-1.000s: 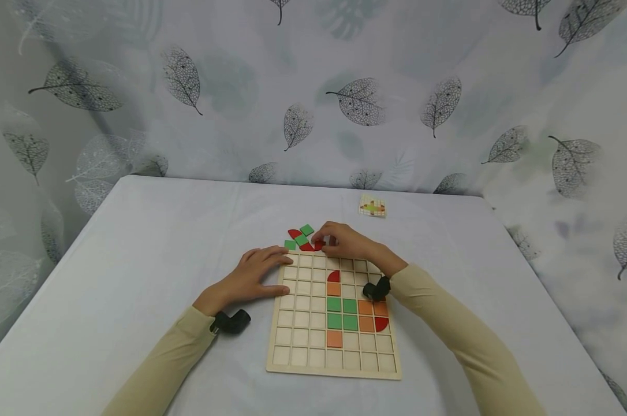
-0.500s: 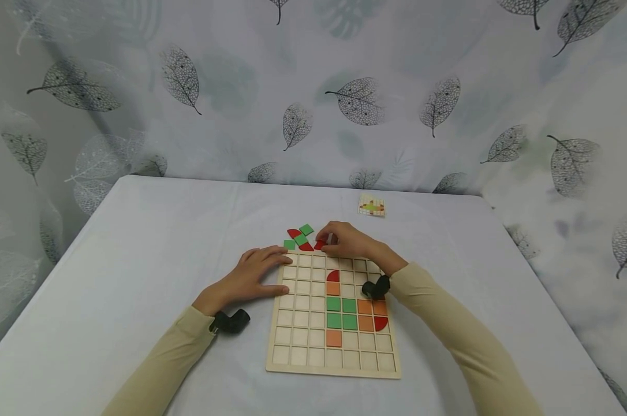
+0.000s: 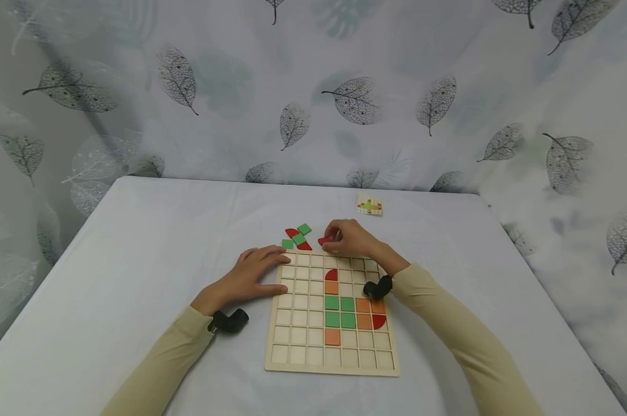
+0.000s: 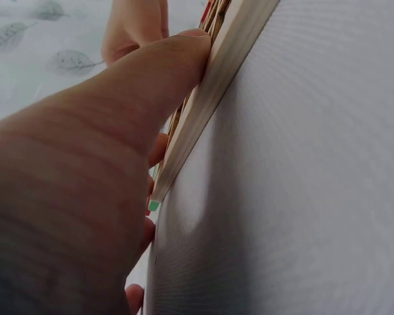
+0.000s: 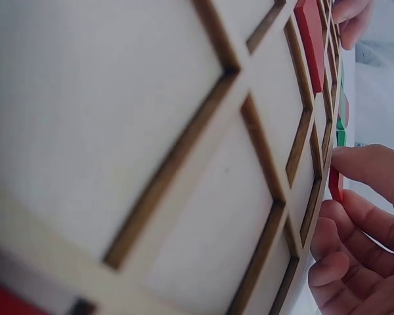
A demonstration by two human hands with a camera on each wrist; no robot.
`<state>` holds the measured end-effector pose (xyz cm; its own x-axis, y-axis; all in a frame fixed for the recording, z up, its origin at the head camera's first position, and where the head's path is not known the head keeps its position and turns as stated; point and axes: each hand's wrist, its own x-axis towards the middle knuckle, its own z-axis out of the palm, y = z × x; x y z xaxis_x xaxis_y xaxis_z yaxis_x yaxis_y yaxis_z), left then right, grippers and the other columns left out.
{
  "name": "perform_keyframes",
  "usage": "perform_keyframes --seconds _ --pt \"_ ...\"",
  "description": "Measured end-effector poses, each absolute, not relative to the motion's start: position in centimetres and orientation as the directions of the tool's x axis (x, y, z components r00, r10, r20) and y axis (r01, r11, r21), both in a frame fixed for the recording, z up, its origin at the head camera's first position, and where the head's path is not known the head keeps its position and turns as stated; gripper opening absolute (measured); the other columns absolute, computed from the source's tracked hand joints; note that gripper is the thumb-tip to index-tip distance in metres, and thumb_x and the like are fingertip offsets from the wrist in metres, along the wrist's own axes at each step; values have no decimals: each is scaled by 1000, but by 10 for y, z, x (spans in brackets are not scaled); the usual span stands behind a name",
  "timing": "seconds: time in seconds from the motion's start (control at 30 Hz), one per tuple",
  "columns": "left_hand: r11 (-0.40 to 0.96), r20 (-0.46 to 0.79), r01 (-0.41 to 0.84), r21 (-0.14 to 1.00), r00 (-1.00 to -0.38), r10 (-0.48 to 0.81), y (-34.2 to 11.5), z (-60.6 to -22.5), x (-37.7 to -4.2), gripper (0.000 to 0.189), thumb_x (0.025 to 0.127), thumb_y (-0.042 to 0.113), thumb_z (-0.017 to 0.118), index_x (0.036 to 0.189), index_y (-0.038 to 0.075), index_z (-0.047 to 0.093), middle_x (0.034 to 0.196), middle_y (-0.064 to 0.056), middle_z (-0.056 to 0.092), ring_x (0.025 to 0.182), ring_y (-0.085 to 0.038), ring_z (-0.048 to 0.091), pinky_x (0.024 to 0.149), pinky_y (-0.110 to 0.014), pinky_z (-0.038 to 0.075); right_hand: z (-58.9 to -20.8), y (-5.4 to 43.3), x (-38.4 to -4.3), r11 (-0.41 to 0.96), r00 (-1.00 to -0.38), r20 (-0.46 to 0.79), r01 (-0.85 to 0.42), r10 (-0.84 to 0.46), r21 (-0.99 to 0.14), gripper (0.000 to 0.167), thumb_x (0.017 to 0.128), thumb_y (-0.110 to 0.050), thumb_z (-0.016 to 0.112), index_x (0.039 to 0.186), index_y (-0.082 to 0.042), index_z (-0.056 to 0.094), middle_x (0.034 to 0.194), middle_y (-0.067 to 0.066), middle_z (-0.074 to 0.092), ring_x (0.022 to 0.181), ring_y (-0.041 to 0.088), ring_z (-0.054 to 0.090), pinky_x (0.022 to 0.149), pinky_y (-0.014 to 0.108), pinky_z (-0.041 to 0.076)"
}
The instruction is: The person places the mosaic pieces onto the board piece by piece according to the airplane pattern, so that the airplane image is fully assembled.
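Note:
My right hand [image 3: 349, 238] pinches a small red tile [image 3: 323, 240] between thumb and fingers, just beyond the far edge of a wooden grid board [image 3: 331, 372]. The fingers hide part of the tile; its red edge [image 5: 335, 186] shows in the right wrist view. My left hand [image 3: 251, 274] lies at the board's left edge, fingers spread, with the thumb [image 4: 184, 49] touching the rim. Set in the grid are green squares [image 3: 347, 319], orange squares [image 3: 364, 321] and red quarter-circle tiles [image 3: 332, 275].
Beyond the board's far left corner lie several loose green tiles [image 3: 299, 238] and red tiles [image 3: 304, 246]. A small picture card [image 3: 369, 205] with a coloured grid pattern lies toward the back of the white-covered table [image 3: 189, 219]. A leaf-patterned cloth [image 3: 230, 115] hangs behind.
My right hand has drawn the red tile slightly away from the loose tiles, to the right and a little farther back. My left hand stays at the board's edge.

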<state>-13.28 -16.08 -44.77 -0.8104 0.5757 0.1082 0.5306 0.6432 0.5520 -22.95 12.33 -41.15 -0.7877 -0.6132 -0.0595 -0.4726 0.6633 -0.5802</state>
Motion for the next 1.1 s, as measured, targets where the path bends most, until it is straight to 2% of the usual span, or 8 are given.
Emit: perform_keyframes --seconds 0.23,0.83,1.1 --pt "644 120 538 544 -809 575 -161 -445 -132 58 86 42 72 135 17 55 148 -9 42 138 -28 37 110 -58 19 -412 126 -229 682 -814 -79 -425 -576 -596 23 87 -22 75 97 -4 65 86 5 63 73 14 57 68 28 47" --pt "645 115 530 551 -813 571 -160 -446 -132 57 86 43 72 134 16 56 148 -9 42 138 -28 37 110 -58 19 -408 133 -210 650 -799 -92 -411 -595 -640 22 86 -20 75 96 -3 66 78 2 62 71 13 56 65 25 47" --pt "640 109 528 559 -812 574 -160 -446 -132 58 86 42 73 135 16 55 149 -8 41 139 -28 36 111 -56 18 -404 138 -194 660 -803 -109 -394 -585 -640 24 86 -25 75 96 -5 66 79 0 60 71 12 54 65 25 46"
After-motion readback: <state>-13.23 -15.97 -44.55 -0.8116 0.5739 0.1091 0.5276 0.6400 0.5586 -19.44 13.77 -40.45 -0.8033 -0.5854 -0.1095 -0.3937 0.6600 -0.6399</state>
